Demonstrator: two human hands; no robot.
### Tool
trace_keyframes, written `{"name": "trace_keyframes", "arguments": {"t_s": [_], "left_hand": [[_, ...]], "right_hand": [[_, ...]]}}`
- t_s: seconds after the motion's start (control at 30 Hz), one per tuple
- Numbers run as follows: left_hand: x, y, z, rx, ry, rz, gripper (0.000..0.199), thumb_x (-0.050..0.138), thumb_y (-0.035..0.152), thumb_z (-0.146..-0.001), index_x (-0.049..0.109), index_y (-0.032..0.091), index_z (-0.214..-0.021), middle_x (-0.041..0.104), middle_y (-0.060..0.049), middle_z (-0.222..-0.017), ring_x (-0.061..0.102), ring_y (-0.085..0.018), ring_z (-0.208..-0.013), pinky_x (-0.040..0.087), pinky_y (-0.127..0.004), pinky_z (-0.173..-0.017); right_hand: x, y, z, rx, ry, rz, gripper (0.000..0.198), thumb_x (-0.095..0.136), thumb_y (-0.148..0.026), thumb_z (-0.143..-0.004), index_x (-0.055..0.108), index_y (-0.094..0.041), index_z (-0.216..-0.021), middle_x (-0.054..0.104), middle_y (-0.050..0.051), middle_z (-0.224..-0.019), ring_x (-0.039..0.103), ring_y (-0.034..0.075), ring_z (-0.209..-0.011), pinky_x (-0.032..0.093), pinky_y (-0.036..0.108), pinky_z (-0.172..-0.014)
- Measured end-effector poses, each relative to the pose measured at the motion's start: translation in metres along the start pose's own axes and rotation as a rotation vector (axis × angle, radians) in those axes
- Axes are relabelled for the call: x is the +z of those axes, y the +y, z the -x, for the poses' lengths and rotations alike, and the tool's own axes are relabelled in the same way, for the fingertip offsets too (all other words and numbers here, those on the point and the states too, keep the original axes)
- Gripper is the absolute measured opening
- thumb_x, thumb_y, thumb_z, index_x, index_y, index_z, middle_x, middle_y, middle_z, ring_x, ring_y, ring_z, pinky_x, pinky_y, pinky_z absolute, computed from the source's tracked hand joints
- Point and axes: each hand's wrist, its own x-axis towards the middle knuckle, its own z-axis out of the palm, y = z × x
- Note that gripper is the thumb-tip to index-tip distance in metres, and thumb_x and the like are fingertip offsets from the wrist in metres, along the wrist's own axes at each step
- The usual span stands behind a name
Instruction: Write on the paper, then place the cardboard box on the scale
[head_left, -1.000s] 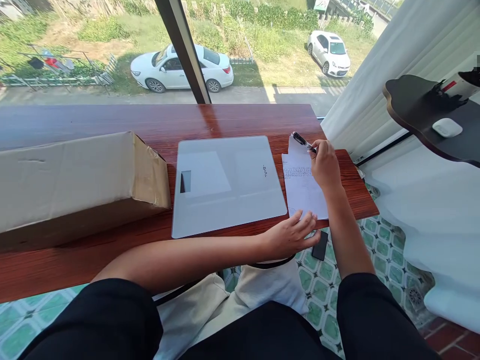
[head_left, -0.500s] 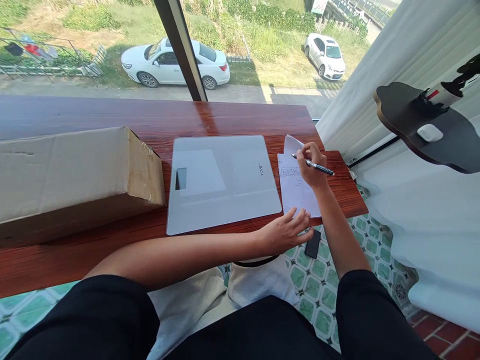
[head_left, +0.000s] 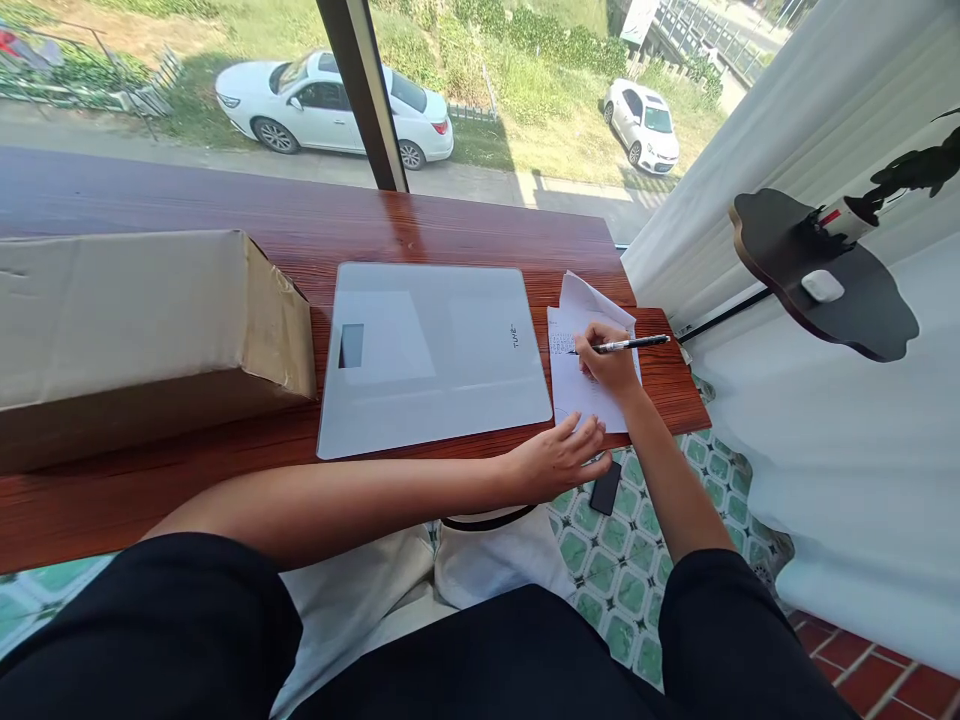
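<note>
Head view, and only the one: seen from a seat at a red-brown desk (head_left: 420,225) under a window. Right hand (head_left: 607,365) clenched round a pen (head_left: 626,344), barrel lying nearly level and pointing right, tip down on a sheet of paper (head_left: 581,400) at the desk's right end, just under some lines of small print. Left hand (head_left: 559,460) released, holding nothing, fingers spread at the desk's near edge with the tips touching or almost touching the sheet's near corner; hard to tell which. Just left of the paper, a pale glass scale (head_left: 435,355) lying flat; farther left, a carton (head_left: 142,310) on its side. Down on the tiled floor below the hands, a small black slab (head_left: 604,488). Off to the right, a white curtain and a dark shelf (head_left: 862,310). Judged as mid-writing, pen already on the page. Next stroke calling for a firm pinch on the pen, light pressure, and the sheet kept from sliding toward the edge.
</note>
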Motion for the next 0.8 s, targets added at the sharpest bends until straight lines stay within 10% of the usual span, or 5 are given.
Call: {"name": "trace_keyframes", "arguments": {"t_s": [0.8], "left_hand": [[0.0052,0.0007,-0.0022,-0.018,0.019,-0.016,0.043,0.049,0.026,-0.091,0.053,0.017,-0.133,0.061,-0.017,-0.136,0.057,-0.032,-0.125,0.040,-0.048,-0.107]], "right_hand": [[0.0045,0.0042,-0.0027,0.010,0.000,0.005,0.041,0.058,-0.046,-0.091,0.043,-0.020,-0.063,0.051,-0.004,-0.046,0.046,0.007,-0.038,0.037,0.020,-0.044]]}}
